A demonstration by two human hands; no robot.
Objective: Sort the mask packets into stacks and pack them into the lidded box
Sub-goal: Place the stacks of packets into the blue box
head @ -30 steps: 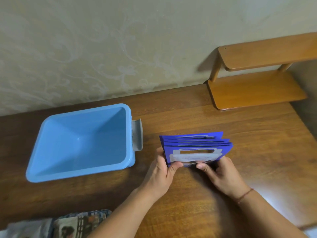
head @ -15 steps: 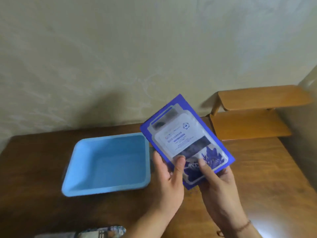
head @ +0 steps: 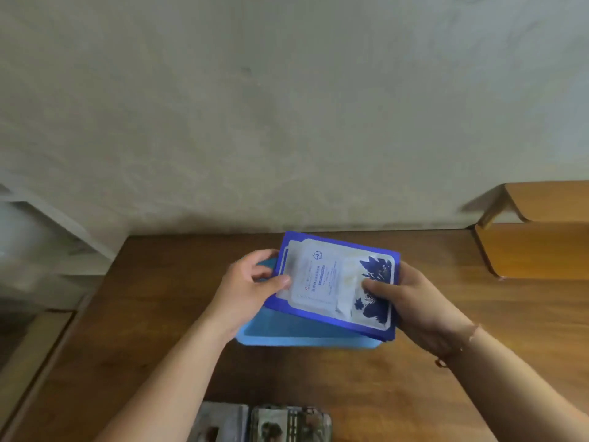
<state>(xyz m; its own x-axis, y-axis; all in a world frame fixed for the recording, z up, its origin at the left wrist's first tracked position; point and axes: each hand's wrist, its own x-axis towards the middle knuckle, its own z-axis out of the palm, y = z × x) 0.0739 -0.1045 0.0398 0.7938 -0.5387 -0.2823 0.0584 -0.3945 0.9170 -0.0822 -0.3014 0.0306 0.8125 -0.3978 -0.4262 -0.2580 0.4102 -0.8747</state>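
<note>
A stack of blue-and-white mask packets (head: 331, 282) is held face up, tilted, just above the light blue plastic box (head: 299, 336), which sits open on the brown table. My left hand (head: 251, 282) grips the stack's left edge, thumb on top. My right hand (head: 411, 301) grips its right edge, thumb pressing the printed face. The stack hides most of the box's inside; only the box's near rim and a bit of its far left corner show. No lid is in view.
More packets with dark printed fronts (head: 264, 422) lie on the table's near edge. A wooden shelf (head: 541, 244) stands at the back right against the wall. The table's left edge (head: 67, 339) drops off beside a pale ledge.
The stack, held upright beside the box half a second ago, has been laid flatter and carried left over the box. Both hands kept hold of it; the view shifted left.
</note>
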